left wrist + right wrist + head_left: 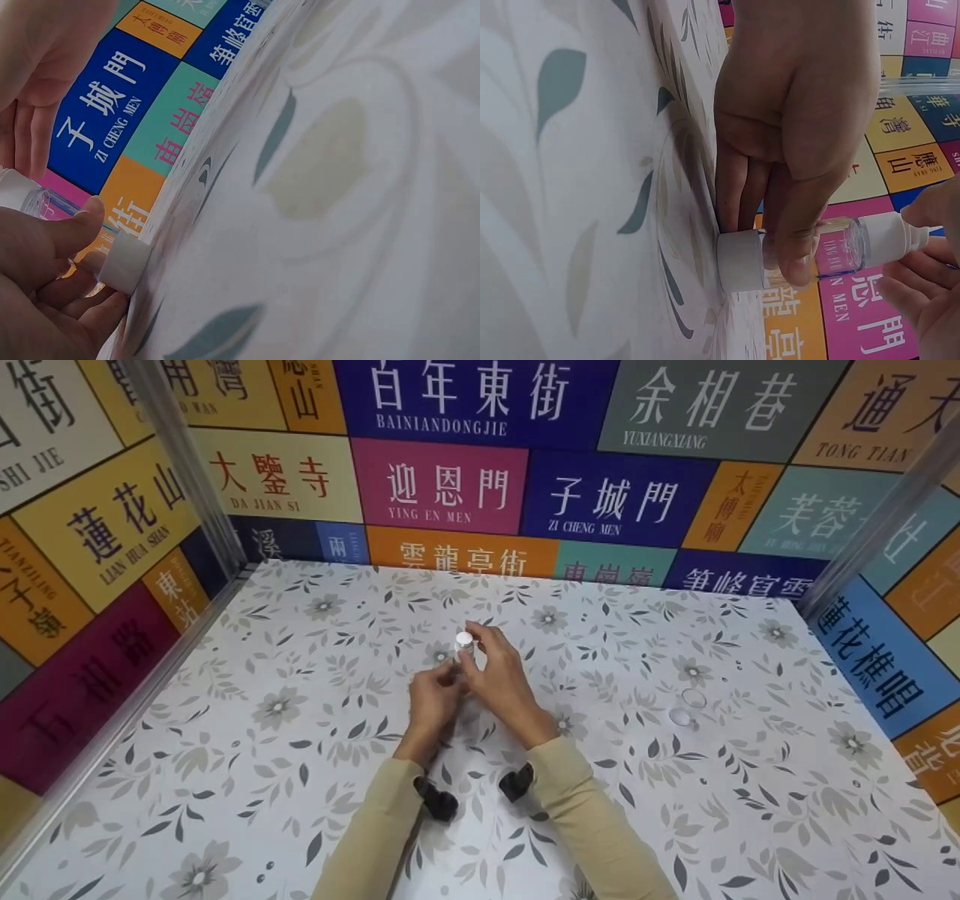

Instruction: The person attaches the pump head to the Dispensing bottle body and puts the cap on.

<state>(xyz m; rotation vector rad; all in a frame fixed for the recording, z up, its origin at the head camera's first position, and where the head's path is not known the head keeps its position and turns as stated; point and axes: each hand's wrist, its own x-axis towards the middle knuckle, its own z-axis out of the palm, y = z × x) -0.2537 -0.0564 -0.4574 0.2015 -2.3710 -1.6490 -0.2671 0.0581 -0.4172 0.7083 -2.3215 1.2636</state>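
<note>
A small clear bottle [840, 247] with a white cap [464, 639] at its top and a white base [124, 261] stands upright at the table. My left hand [433, 705] grips its lower part, thumb and fingers just above the base, as the left wrist view shows. Around the white cap curve the thumb and fingers of my right hand [499, 675]. In the right wrist view the right thumb [934, 206] lies against the cap's narrower end, and the other right fingers are beside the cap. The hands partly hide the bottle in the head view.
Two small clear round pieces [686, 712] lie close together on the table to the right. The flower-patterned white tabletop [300, 780] meets colourful walls of sign panels [439, 487] at the back and both sides. Clear corner strips [196, 480] run up the walls.
</note>
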